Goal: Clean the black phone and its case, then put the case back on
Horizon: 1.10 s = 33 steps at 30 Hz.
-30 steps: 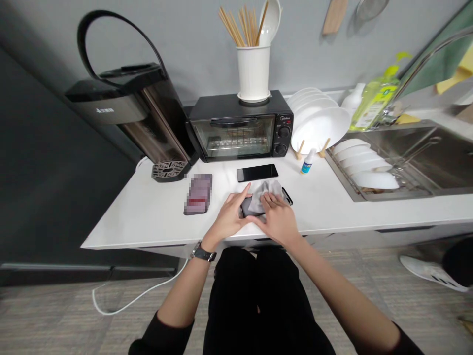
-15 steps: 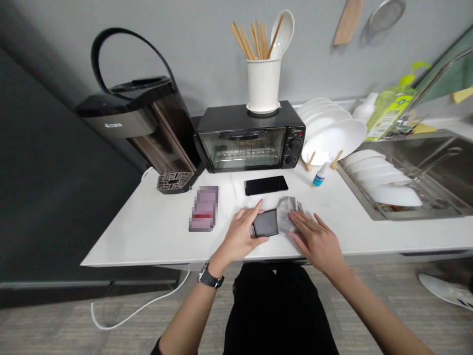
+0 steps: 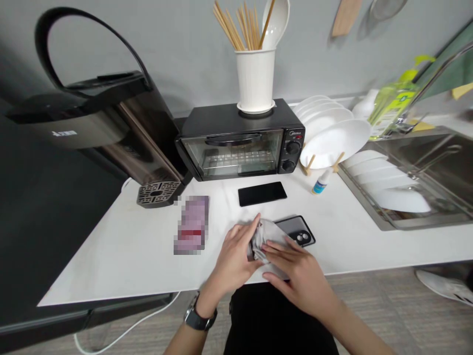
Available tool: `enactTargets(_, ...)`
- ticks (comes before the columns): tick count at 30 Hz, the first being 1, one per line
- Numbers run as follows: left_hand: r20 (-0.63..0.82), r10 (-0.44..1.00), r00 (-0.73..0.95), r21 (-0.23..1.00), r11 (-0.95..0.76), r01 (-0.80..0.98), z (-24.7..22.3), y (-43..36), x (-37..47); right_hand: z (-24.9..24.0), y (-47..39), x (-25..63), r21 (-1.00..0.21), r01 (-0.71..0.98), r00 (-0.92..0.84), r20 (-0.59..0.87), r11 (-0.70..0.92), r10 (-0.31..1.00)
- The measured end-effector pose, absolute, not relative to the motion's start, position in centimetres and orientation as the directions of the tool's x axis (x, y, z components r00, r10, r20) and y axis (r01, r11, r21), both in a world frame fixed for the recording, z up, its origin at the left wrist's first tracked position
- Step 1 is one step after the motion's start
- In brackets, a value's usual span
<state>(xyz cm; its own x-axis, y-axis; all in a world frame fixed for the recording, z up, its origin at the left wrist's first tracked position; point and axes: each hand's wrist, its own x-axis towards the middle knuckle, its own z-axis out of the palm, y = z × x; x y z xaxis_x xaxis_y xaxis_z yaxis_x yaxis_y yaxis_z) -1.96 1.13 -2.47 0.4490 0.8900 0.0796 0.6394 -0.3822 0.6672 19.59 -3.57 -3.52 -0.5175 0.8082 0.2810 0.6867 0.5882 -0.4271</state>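
Observation:
A dark-rimmed, see-through phone case (image 3: 306, 235) lies on the counter, its camera cutout at the right end. My left hand (image 3: 234, 254) grips the case's left end between thumb and fingers. My right hand (image 3: 295, 273) presses a crumpled grey cloth (image 3: 271, 234) over the left part of the case, fingers bunched on it. The cloth hides that part of the case and touches the fingers of my left hand. Just beyond lies a black phone (image 3: 262, 194), screen up. A small spray bottle (image 3: 320, 182) with a blue label stands farther right.
A toaster oven (image 3: 236, 143) stands behind, with a white cup (image 3: 255, 79) of chopsticks on top. At left are a water dispenser (image 3: 111, 133) and a blurred-out pinkish item (image 3: 192, 224). Racked plates (image 3: 334, 143) and a sink (image 3: 388, 224) are on the right.
My right hand and the cloth have slid left along the case toward my left hand, uncovering the camera-cutout end. The view has shifted closer.

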Motion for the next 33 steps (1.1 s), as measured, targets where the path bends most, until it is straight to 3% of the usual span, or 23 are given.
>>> enactTargets(6, 0.099, 0.881, 0.463, 0.693, -0.395, 0.603, -1.9, 1.1, -1.7, -5.0, -3.6, 25.0, -0.194, 0.885, -0.326, 0.39, 0.423, 0.861)
enactTargets(9, 0.107, 0.879, 0.465, 0.686, -0.404, 0.606, -1.9, 1.1, -1.6, -5.2, -3.0, 24.2, -0.139, 0.915, -0.296, 0.407, 0.379, 0.864)
enactTargets(14, 0.131, 0.866, 0.483, 0.679, -0.434, 0.593, -2.2, 1.3, -2.0, -4.2, -2.2, 19.3, -0.169, 0.905, -0.295, 0.41, 0.39, 0.863)
enactTargets(22, 0.103, 0.872, 0.478, 0.658, -0.42, 0.625, -2.5, 1.2, -2.2, -3.2, -4.0, 17.8, -0.444, 0.671, -0.511, 0.303, 0.593, 0.805)
enactTargets(26, 0.096, 0.876, 0.473, 0.673, -0.407, 0.617, -2.2, 1.0, -2.0, -4.1, -3.9, 22.6, -0.3, 0.748, -0.517, 0.296, 0.592, 0.803)
enactTargets(29, 0.078, 0.88, 0.468, 0.689, -0.387, 0.613, -2.1, 1.0, -1.9, -4.9, -3.6, 25.2, -0.149, 0.866, -0.401, 0.363, 0.478, 0.841)
enactTargets(33, 0.064, 0.875, 0.48, 0.695, -0.384, 0.607, -2.3, 1.2, -1.8, -5.1, -3.1, 23.1, -0.14, 0.895, -0.334, 0.418, 0.423, 0.845)
